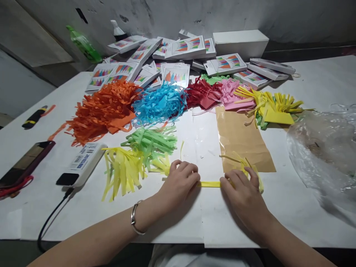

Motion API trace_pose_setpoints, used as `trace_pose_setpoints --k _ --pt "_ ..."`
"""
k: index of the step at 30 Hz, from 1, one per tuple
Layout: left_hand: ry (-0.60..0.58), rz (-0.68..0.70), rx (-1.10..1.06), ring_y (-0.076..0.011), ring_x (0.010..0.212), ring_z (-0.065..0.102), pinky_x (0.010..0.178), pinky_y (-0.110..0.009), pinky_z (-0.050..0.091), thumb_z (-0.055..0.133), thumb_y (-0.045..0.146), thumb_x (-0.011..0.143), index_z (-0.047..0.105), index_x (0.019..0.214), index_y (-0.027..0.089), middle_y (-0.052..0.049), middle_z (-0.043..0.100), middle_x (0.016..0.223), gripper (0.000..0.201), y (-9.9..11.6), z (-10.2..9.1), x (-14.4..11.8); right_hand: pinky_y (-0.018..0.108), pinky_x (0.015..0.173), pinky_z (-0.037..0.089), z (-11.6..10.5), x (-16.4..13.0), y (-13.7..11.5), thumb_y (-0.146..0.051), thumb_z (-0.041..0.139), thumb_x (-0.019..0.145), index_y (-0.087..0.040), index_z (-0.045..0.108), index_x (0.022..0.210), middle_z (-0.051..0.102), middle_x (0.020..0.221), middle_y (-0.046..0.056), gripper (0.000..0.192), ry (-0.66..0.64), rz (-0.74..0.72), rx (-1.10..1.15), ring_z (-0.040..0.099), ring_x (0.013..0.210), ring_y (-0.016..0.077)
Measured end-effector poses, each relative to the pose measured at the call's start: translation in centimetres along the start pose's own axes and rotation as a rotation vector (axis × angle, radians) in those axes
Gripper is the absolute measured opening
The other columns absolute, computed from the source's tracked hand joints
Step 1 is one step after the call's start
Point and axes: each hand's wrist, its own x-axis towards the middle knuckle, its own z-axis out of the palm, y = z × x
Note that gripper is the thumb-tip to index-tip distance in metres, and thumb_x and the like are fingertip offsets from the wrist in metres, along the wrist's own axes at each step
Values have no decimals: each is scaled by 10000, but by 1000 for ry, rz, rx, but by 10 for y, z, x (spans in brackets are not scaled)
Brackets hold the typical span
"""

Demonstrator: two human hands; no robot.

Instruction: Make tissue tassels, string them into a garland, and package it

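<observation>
My left hand [180, 180] and my right hand [241, 190] press down on the two ends of a folded yellow paper strip [210, 184] that lies flat near the table's front edge. Yellow fringe [241, 162] sticks out past my right fingers. A silver bracelet [135, 218] circles my left wrist. Just left of my left hand lie a yellow fringed tassel [122, 171] and a green fringed tassel [151, 141].
Behind lie orange [104, 107], blue [160, 104], red [201, 94], pink [229, 94] and yellow [274, 107] fringe piles, a brown sheet [239, 137], and several printed packets [183, 48]. A clear plastic bag [324, 148] is right. A power bank [82, 163] and phone [25, 163] sit left.
</observation>
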Motion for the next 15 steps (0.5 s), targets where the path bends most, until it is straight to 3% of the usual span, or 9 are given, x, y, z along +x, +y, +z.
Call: trace_pose_setpoints --k 3,5,8,11,15 --pt "-5 214 79 -207 877 554 934 -448 321 547 97 944 644 937 205 -20 671 895 145 -1 0 -3 489 1085 272 0 -1 1 8 442 888 -170 640 837 632 859 69 271 -19 -196 -18 551 938 235" --pt "-11 262 114 -209 877 554 964 -468 309 543 103 953 648 928 209 -11 666 848 151 -1 0 -3 484 1061 286 1 2 0 -2 454 874 -165 641 843 605 820 61 250 -55 -234 -21 528 894 234" --pt "8 228 82 -191 826 548 934 -440 328 526 106 950 631 812 191 -10 660 793 192 1 4 1 421 906 347 4 11 -4 -8 456 859 -168 619 824 569 776 51 231 -95 -263 -10 467 769 216" --pt "-10 101 -62 -178 802 552 852 -392 349 566 161 926 616 767 191 -8 673 794 170 2 5 5 357 719 312 10 22 -9 17 427 840 -185 560 706 518 698 45 277 -72 -311 4 383 666 204" --pt "-17 24 -143 -184 849 564 857 -392 342 565 166 948 649 830 204 -16 700 870 150 3 5 3 335 685 292 15 26 -9 7 413 884 -179 556 693 509 692 39 302 -56 -311 82 362 656 194"
